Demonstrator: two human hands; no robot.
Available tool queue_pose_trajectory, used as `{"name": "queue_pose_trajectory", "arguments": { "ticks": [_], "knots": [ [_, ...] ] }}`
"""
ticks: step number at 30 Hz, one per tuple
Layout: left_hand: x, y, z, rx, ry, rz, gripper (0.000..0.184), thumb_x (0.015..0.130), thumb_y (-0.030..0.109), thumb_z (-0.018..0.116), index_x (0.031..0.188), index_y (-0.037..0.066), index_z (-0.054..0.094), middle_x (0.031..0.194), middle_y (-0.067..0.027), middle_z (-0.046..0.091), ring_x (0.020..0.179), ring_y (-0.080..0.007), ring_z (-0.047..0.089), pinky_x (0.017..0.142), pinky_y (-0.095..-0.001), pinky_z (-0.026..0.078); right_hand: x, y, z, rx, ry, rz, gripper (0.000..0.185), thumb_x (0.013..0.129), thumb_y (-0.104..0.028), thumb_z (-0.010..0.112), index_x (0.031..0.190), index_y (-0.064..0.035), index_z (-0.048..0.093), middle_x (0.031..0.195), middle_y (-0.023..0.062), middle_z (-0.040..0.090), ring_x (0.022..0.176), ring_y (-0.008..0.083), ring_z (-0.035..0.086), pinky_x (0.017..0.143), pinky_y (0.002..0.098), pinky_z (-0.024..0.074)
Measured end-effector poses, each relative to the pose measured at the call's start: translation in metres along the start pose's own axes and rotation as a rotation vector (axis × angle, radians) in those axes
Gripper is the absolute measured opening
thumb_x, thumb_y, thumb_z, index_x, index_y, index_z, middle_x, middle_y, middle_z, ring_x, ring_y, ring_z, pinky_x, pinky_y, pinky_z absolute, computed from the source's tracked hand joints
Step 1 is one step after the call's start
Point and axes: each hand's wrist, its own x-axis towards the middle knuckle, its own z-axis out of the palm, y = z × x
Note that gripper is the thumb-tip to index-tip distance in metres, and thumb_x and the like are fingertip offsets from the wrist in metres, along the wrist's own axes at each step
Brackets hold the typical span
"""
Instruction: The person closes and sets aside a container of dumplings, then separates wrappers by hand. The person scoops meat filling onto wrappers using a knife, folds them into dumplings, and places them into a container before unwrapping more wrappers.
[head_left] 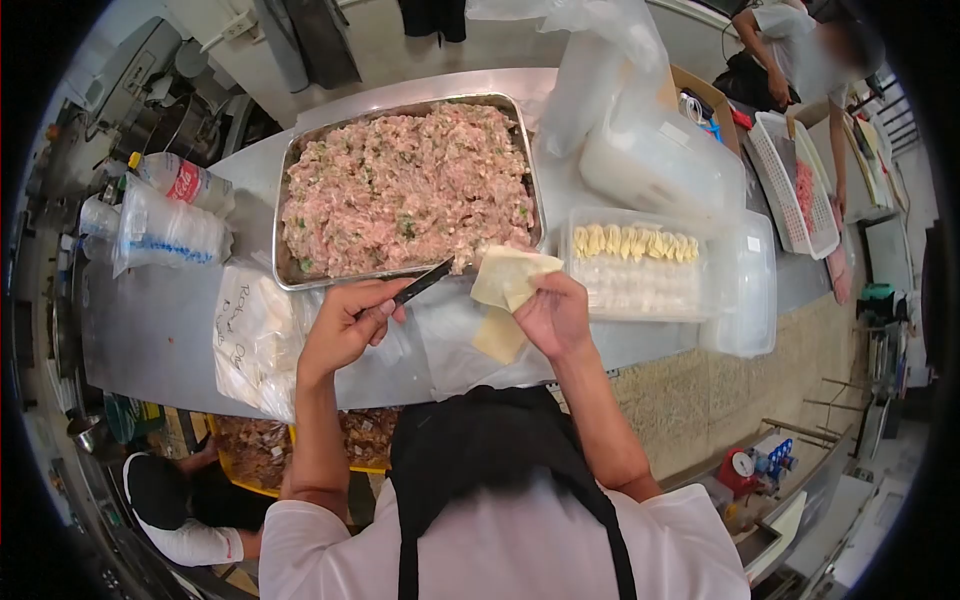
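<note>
My left hand [350, 325] is wrapped round the handle of a black spreading tool [425, 283], its tip at the near edge of a metal tray [283, 215] heaped with pink minced meat [400, 190] flecked with green. A pale yellow wrapper [512, 278] is pinched in my right hand [553, 312]. Below it more wrappers [500, 338] lie on a clear plastic sheet. Right of my right hand, a clear container [650, 300] holds a row of folded yellow dumplings [635, 242] behind paler, blurry rows.
Stacked clear containers [660, 160] and a lid [752, 285] stand right. On the left are a bottle [185, 182], bagged cups [165, 235] and a marked plastic bag [255, 335]. One person [185, 510] is low left; another [790, 50] works upper right by a white basket [790, 185].
</note>
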Motion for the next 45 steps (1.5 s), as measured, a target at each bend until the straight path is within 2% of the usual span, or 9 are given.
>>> {"name": "queue_pose_trajectory", "arguments": {
  "ticks": [2, 6, 9, 14, 18, 23, 26, 35, 45],
  "knots": [
    [-0.001, -0.003, 0.005, -0.045, -0.005, 0.0, 0.035, 0.096, -0.003, 0.055, 0.129, 0.003, 0.066, 0.084, -0.0029, 0.062, 0.056, -0.0056, 0.048, 0.05, -0.0211, 0.038, 0.007, 0.001, -0.016, 0.061, 0.111, 0.198, 0.057, 0.084, -0.006, 0.048, 0.138, 0.0117, 0.041, 0.136, 0.0291, 0.053, 0.129, 0.0429, 0.052, 0.112, 0.0532, 0.0405],
    [-0.003, -0.007, 0.011, 0.019, 0.017, 0.02, 0.037, 0.096, -0.003, 0.054, 0.131, 0.004, 0.065, 0.085, -0.0035, 0.062, 0.057, -0.0057, 0.048, 0.051, -0.0211, 0.039, -0.001, 0.006, -0.001, -0.029, 0.198, 0.198, 0.054, 0.086, -0.009, 0.048, 0.137, 0.0098, 0.043, 0.134, 0.0292, 0.054, 0.127, 0.0444, 0.054, 0.108, 0.0543, 0.0445],
    [-0.007, -0.002, 0.015, 0.056, 0.014, 0.034, 0.037, 0.096, -0.002, 0.053, 0.13, 0.004, 0.065, 0.085, -0.004, 0.062, 0.057, -0.0059, 0.048, 0.051, -0.0213, 0.039, -0.007, 0.003, 0.0, 0.153, -0.03, 0.096, 0.052, 0.089, -0.011, 0.049, 0.135, 0.0131, 0.041, 0.132, 0.0295, 0.056, 0.125, 0.0441, 0.055, 0.107, 0.0509, 0.0456],
    [-0.008, -0.007, 0.02, 0.037, 0.033, 0.051, 0.034, 0.097, -0.002, 0.052, 0.129, 0.0, 0.064, 0.088, -0.0051, 0.062, 0.056, -0.0062, 0.048, 0.048, -0.0207, 0.038, -0.009, 0.005, -0.009, -0.095, 0.232, 0.077, 0.044, 0.096, -0.014, 0.046, 0.132, 0.0108, 0.046, 0.13, 0.0275, 0.058, 0.121, 0.0402, 0.059, 0.108, 0.0483, 0.046],
    [-0.003, -0.01, 0.03, -0.109, 0.071, 0.033, 0.038, 0.092, 0.001, 0.065, 0.13, 0.002, 0.064, 0.091, -0.0038, 0.063, 0.059, -0.0054, 0.049, 0.051, -0.0205, 0.039, -0.01, -0.001, 0.0, -0.231, 0.162, 0.061, 0.039, 0.1, -0.017, 0.047, 0.127, 0.0101, 0.052, 0.127, 0.0264, 0.061, 0.117, 0.0378, 0.062, 0.104, 0.0476, 0.0486],
    [0.027, -0.031, 0.072, -0.054, 0.206, 0.203, 0.037, 0.082, 0.003, 0.078, 0.116, 0.001, 0.065, 0.097, -0.0024, 0.063, 0.066, -0.0039, 0.052, 0.055, -0.0212, 0.043, -0.015, 0.006, 0.013, -0.48, 0.17, 0.156, 0.035, 0.102, -0.015, 0.051, 0.128, 0.0066, 0.06, 0.114, 0.0138, 0.069, 0.102, 0.0185, 0.068, 0.09, 0.0326, 0.0541],
    [0.041, -0.024, 0.089, 0.13, 0.251, 0.116, 0.036, 0.078, 0.001, 0.081, 0.107, 0.001, 0.061, 0.089, 0.0004, 0.062, 0.065, -0.0028, 0.051, 0.055, -0.0192, 0.042, -0.017, 0.009, 0.014, -0.484, 0.205, 0.21, 0.037, 0.102, -0.016, 0.051, 0.131, 0.0066, 0.058, 0.114, 0.0132, 0.069, 0.1, 0.0175, 0.068, 0.089, 0.0307, 0.0545],
    [0.045, 0.0, 0.083, -0.316, 0.052, -0.044, 0.021, 0.091, 0.006, 0.067, 0.11, 0.0, 0.059, 0.078, -0.0019, 0.063, 0.048, -0.0026, 0.048, 0.04, -0.02, 0.035, -0.012, 0.01, -0.01, -0.049, -0.254, 0.324, 0.063, 0.094, -0.026, 0.059, 0.145, 0.0064, 0.041, 0.136, 0.0202, 0.057, 0.123, 0.0288, 0.058, 0.108, 0.0434, 0.0431],
    [0.035, 0.021, 0.063, -0.192, 0.153, -0.004, 0.023, 0.095, 0.007, 0.065, 0.115, 0.0, 0.059, 0.08, 0.0016, 0.059, 0.052, -0.0025, 0.047, 0.043, -0.0195, 0.037, -0.007, 0.024, -0.016, 0.005, -0.101, 0.314, 0.05, 0.1, -0.02, 0.057, 0.141, 0.0046, 0.045, 0.132, 0.0165, 0.06, 0.12, 0.0263, 0.061, 0.109, 0.0408, 0.0438]
  ]
}}
